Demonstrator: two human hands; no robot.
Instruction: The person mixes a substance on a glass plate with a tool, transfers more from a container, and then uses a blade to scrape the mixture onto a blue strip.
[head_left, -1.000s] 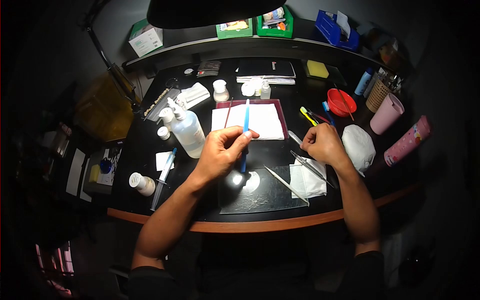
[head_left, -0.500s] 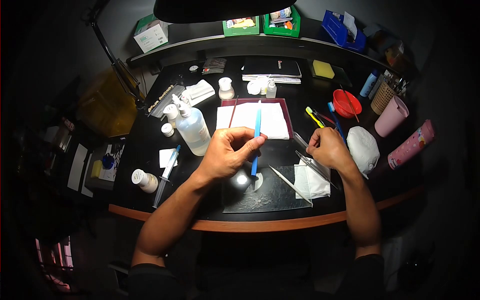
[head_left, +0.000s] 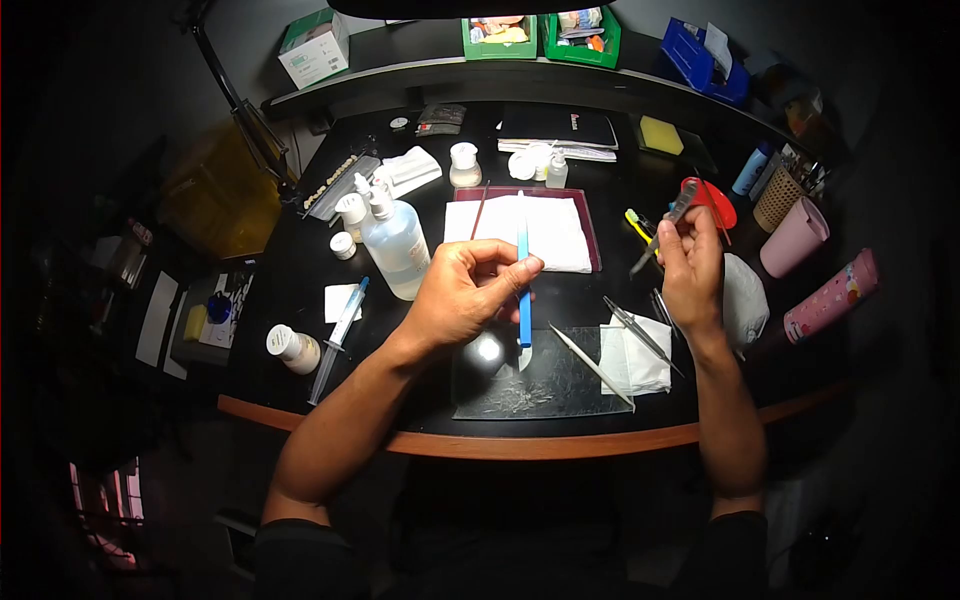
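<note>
Upright between the fingers of my left hand (head_left: 468, 300) is a blue stick-like tool (head_left: 524, 310) with a pale upper end, above a dark glass plate (head_left: 510, 390). My right hand (head_left: 690, 268) pinches a thin grey metal tool (head_left: 684, 203), raised near the red bowl (head_left: 722, 205). A white-tipped carving stick (head_left: 590, 368) lies across the plate's right side. Tweezers (head_left: 640, 332) rest on a folded white tissue (head_left: 645, 372). Behind my left hand, white paper (head_left: 560, 235) covers part of a dark red mat (head_left: 592, 230).
A large clear bottle (head_left: 397, 245), a syringe (head_left: 340, 335) and a small jar (head_left: 292, 348) stand or lie at the left. Toothbrushes (head_left: 640, 228), a white bundle (head_left: 742, 305) and pink cups (head_left: 796, 238) are at the right. A shelf with green bins (head_left: 582, 45) runs along the back.
My right hand has risen from the tools on the desk and turned upward, with the grey tool in its fingers. My left hand still holds the blue tool; the whole view has shifted slightly.
</note>
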